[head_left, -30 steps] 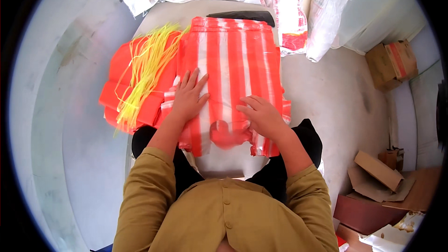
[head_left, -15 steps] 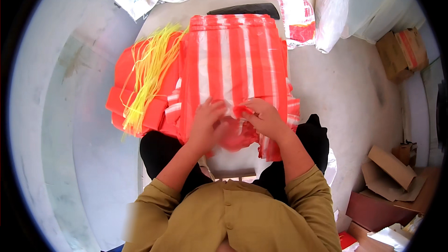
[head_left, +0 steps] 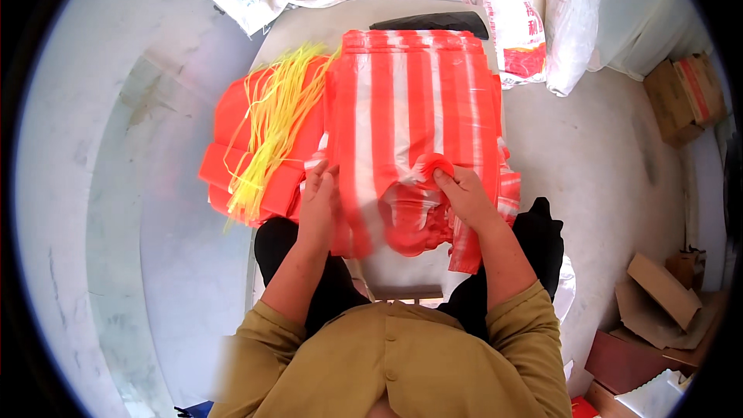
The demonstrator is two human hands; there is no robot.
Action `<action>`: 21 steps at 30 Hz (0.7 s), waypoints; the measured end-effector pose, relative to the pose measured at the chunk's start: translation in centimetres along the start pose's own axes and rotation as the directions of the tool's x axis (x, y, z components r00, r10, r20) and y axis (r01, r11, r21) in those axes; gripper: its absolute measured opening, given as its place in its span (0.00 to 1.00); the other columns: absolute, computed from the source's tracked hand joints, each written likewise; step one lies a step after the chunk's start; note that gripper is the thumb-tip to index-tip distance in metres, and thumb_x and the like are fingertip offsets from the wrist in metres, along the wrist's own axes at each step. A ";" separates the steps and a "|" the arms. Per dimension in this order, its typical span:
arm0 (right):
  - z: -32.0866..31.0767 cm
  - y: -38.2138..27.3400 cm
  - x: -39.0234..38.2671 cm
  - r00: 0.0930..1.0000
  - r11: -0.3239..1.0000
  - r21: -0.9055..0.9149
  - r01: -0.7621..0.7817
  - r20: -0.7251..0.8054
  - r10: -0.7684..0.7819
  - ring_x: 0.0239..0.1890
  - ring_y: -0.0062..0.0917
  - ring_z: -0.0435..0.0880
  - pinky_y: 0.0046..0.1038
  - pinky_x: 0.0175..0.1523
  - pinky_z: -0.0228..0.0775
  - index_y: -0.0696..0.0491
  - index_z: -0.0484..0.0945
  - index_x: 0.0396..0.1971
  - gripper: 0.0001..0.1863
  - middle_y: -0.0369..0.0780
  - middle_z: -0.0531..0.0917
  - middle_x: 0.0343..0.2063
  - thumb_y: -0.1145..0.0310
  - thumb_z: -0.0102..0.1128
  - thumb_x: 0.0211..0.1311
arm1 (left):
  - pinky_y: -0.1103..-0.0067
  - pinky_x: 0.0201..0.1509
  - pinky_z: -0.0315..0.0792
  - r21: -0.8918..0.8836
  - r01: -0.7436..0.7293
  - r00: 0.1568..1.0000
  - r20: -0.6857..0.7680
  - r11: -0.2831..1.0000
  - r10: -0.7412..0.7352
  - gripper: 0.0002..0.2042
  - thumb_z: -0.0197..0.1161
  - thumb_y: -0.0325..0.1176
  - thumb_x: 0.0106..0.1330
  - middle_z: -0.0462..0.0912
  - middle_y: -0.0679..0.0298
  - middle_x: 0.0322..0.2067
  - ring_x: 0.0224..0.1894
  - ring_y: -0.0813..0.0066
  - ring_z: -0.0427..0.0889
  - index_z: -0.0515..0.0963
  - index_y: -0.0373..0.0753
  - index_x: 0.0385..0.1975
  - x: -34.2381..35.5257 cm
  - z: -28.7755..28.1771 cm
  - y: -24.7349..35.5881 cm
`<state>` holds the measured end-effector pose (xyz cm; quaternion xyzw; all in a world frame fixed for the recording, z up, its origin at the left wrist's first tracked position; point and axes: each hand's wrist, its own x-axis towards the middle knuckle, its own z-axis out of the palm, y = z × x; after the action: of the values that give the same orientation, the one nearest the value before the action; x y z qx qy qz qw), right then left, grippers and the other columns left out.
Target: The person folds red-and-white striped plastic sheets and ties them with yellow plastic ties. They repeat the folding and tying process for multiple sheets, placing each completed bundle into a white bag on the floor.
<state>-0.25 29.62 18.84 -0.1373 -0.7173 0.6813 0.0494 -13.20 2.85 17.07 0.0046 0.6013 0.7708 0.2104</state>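
Note:
A stack of red and white striped plastic bags [head_left: 418, 101] lies in front of me, its near end loose and crumpled. My right hand [head_left: 467, 195] pinches a bunched red edge of the top bag between thumb and fingers, near the stack's right side. Along the stack's left edge is my left hand [head_left: 316, 205], fingers stretched upward and holding nothing that I can see. Left of the stack, a bundle of thin yellow strips [head_left: 280, 128] rests on folded red sheets [head_left: 232, 128].
Beyond the stack lie a dark flat bundle [head_left: 429, 22] and white printed sacks [head_left: 507, 27]. Cardboard boxes [head_left: 685, 97] stand at the far right, with an opened carton [head_left: 658, 298] at the near right. My knees flank the stack's near end.
My left hand has moved from the middle of the bags to their left edge. My right hand keeps hold of the bag's edge. The whole view has shifted slightly.

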 end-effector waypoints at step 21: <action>3.7 -1.5 -2.5 0.730 0.532 -0.504 0.680 0.397 -0.556 0.64 0.42 0.79 0.43 0.68 0.74 0.50 0.84 0.59 0.28 0.43 0.83 0.59 0.69 0.74 0.54 | 0.77 0.48 0.80 0.140 0.188 0.965 0.157 0.972 -0.209 0.39 0.61 0.22 0.74 0.85 0.57 0.45 0.43 0.76 0.85 0.53 0.43 0.83 -6.4 0.4 2.8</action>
<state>1.00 25.34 20.41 0.1833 -0.9012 0.3529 0.1721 -8.13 0.55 21.36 0.0234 0.6252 0.7037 0.3367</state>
